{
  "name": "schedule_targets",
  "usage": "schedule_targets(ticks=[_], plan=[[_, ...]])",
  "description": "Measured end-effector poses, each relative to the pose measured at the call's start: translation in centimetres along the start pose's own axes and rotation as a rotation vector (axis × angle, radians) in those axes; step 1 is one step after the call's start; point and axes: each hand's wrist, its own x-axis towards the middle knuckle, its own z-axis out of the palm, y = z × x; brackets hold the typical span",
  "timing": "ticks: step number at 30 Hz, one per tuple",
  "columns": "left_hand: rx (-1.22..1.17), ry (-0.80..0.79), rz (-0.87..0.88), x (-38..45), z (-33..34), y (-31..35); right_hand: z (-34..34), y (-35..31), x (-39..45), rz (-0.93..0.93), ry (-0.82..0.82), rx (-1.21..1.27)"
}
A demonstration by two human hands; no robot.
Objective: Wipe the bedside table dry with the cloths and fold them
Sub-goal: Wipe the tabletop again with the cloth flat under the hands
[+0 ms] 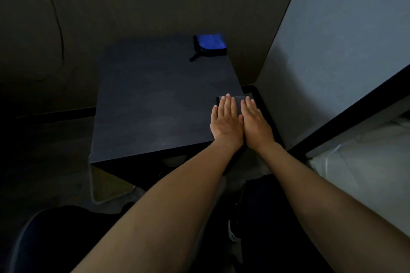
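A dark folded cloth [238, 101] is pressed flat on the worktop [155, 106] by the left hand [226, 121] and the right hand [255, 123], fingers straight and together.

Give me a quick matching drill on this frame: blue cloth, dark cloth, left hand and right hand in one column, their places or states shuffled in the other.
Things:
1. blue cloth
2. dark cloth
3. left hand
4. right hand

Places or states:
A. flat, fingers straight, nearer the table's right edge
B. folded, at the far right corner of the bedside table
C. flat, fingers straight, on the side toward the table's middle
D. pressed under both hands at the near right

Pairs: 1-B, 2-D, 3-C, 4-A
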Motion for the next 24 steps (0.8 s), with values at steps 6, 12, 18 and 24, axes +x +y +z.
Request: schedule_targets(ticks=[6,12,18,24], plan=[[-0.01,-0.026,-0.008,3.2,-0.8,-0.3,-0.5,0.3,3.5,-0.009,-0.06,0.016],[-0.004,-0.031,-0.01,6.1,-1.7,-1.3,-0.8,-0.5,7.0,-0.014,-0.08,-0.046],[-0.004,-0.033,0.0,8.9,-2.4,-2.9,-0.6,-1.5,10.2,-0.012,-0.086,-0.084],[-0.037,-0.039,0.048,9.8,-2.9,-4.7,-0.1,-3.1,11.0,0.002,-0.024,-0.186]])
